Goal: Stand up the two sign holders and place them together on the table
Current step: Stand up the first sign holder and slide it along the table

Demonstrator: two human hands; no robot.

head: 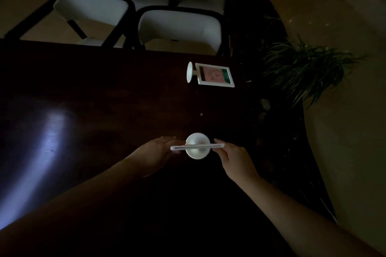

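One white sign holder (197,146) stands upright on the dark table (104,89), seen from above: its thin top edge runs left to right over its round base. My left hand (155,153) touches the frame's left end. My right hand (231,157) grips the right end. The second sign holder (213,74) lies flat near the table's far right edge, round base pointing left, pink and green card facing up.
The room is dim. White chairs with black frames (179,27) stand along the far side of the table. A leafy potted plant (302,69) sits off the right edge. A bright reflection (48,131) lies on the tabletop's left.
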